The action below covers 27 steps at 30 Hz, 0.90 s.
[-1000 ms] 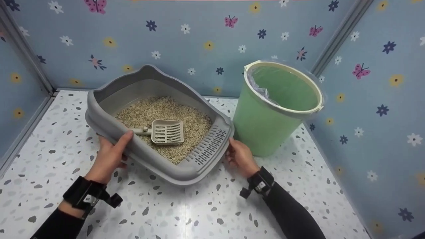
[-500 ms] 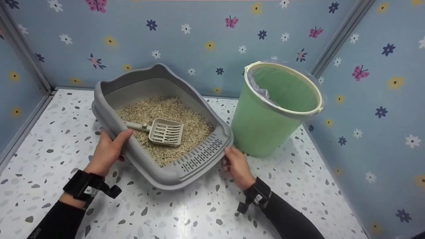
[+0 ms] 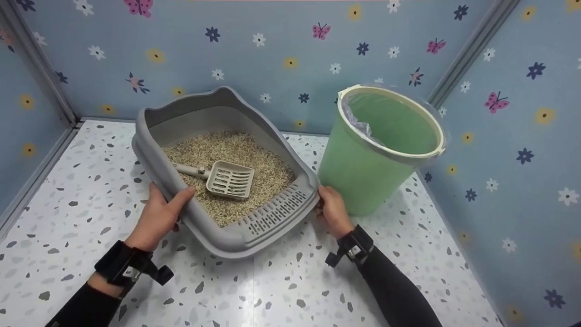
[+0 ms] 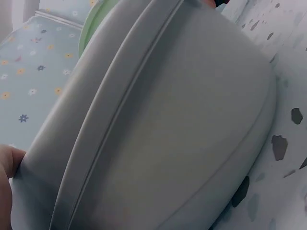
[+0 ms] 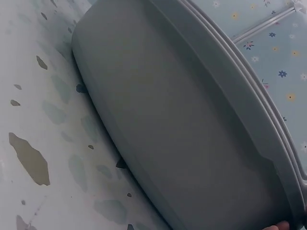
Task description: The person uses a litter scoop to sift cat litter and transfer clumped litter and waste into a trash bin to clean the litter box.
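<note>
A grey litter box (image 3: pixel 213 238) with a raised back and a slotted front ledge stands at an angle on the floor, holding tan granular litter (image 3: pixel 272 170). A beige slotted scoop (image 3: pixel 230 179) lies on the litter, its handle toward the left wall of the box. My left hand (image 3: pixel 161 213) grips that left rim, thumb over the top and fingers beneath. At the right front corner my right hand (image 3: pixel 333 210) holds the edge, fingertips tucked under the lip. In both wrist views the box's outer wall fills most of the picture, and little of each hand shows.
A green bin (image 3: pixel 363 177) with a pale rim and clear liner stands right of the box, close to my right hand. Flower-patterned walls (image 3: pixel 281 41) enclose the back and sides. Speckled white floor (image 3: pixel 272 290) lies in front.
The litter box has turned clockwise as seen from above: its back has swung right and its front corner left. Both hands have kept hold. The scoop has turned along with it.
</note>
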Each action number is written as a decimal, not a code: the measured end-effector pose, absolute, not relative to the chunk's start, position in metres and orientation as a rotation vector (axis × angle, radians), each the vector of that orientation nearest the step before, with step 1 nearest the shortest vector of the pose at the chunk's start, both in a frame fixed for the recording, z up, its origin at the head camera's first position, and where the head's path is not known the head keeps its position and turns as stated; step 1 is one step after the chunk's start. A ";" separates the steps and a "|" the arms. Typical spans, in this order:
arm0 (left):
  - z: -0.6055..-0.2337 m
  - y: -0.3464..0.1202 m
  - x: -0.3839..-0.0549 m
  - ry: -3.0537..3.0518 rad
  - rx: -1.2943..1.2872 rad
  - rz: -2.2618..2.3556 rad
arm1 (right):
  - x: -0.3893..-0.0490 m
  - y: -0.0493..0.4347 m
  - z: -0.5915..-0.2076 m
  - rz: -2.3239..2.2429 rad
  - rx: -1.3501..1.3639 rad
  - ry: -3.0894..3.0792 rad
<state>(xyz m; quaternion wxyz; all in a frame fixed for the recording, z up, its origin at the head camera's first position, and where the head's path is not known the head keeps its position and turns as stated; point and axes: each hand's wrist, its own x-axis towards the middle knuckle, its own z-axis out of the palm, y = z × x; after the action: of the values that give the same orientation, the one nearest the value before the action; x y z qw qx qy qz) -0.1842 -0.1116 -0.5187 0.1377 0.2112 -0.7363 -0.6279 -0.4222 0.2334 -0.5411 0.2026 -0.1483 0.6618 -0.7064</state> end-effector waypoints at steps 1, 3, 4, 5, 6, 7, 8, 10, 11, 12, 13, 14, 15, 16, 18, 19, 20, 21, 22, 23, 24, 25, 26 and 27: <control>-0.519 -0.115 -0.184 -2.137 0.617 -1.815 | -0.419 0.234 -0.541 -1.955 -0.430 1.857; -0.521 -0.123 -0.184 -2.161 0.610 -1.811 | -0.411 0.237 -0.542 -1.920 -0.463 1.868; -0.521 -0.129 -0.184 -2.175 0.602 -1.806 | -0.406 0.238 -0.543 -1.898 -0.479 1.880; -0.521 -0.135 -0.184 -2.195 0.586 -1.798 | -0.401 0.240 -0.543 -1.882 -0.486 1.878; -0.522 -0.141 -0.184 -2.214 0.567 -1.792 | -0.395 0.241 -0.543 -1.864 -0.497 1.874; -0.522 -0.147 -0.185 -2.232 0.545 -1.788 | -0.390 0.243 -0.544 -1.841 -0.505 1.871; -0.522 -0.153 -0.185 -2.241 0.520 -1.795 | -0.385 0.244 -0.544 -1.819 -0.507 1.867; -0.522 -0.161 -0.186 -2.258 0.493 -1.801 | -0.381 0.245 -0.543 -1.777 -0.514 1.876; -0.522 -0.163 -0.185 -2.263 0.486 -1.804 | -0.381 0.245 -0.543 -1.758 -0.516 1.883; -0.523 -0.163 -0.184 -2.261 0.482 -1.810 | -0.383 0.245 -0.542 -1.740 -0.526 1.898; -0.524 -0.162 -0.184 -2.256 0.476 -1.815 | -0.386 0.243 -0.541 -1.723 -0.536 1.920; -0.524 -0.159 -0.182 -2.254 0.476 -1.816 | -0.390 0.242 -0.540 -1.708 -0.540 1.950; -0.525 -0.155 -0.180 -2.254 0.479 -1.817 | -0.396 0.240 -0.539 -1.697 -0.548 1.975; -0.525 -0.150 -0.179 -2.249 0.475 -1.818 | -0.402 0.238 -0.537 -1.684 -0.561 2.006; -0.526 -0.141 -0.176 -2.247 0.464 -1.819 | -0.413 0.234 -0.534 -1.652 -0.587 2.070; -0.526 -0.137 -0.175 -2.248 0.455 -1.817 | -0.418 0.232 -0.532 -1.642 -0.591 2.097; -0.526 -0.133 -0.174 -2.247 0.451 -1.813 | -0.423 0.230 -0.531 -1.636 -0.591 2.111; -0.526 -0.130 -0.174 -2.242 0.442 -1.809 | -0.428 0.229 -0.529 -1.638 -0.597 2.107; -0.526 -0.129 -0.174 -2.239 0.434 -1.800 | -0.431 0.227 -0.529 -1.632 -0.600 2.109; -0.527 -0.127 -0.174 -2.239 0.434 -1.793 | -0.434 0.226 -0.529 -1.633 -0.599 2.098; -0.527 -0.127 -0.174 -2.236 0.436 -1.790 | -0.435 0.226 -0.530 -1.640 -0.593 2.081; -0.527 -0.128 -0.174 -2.232 0.438 -1.791 | -0.435 0.226 -0.531 -1.651 -0.585 2.056; -0.528 -0.129 -0.175 -2.229 0.430 -1.791 | -0.436 0.227 -0.532 -1.664 -0.583 2.034; -0.528 -0.131 -0.176 -2.227 0.422 -1.793 | -0.435 0.227 -0.533 -1.676 -0.584 2.013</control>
<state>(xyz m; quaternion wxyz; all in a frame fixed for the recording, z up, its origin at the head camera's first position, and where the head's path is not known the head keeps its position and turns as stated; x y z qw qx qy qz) -0.1757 -0.1314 -0.5280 0.1255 0.1449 -0.7644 -0.6156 -0.4346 0.2275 -0.5333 0.2268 -0.2121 0.7306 -0.6082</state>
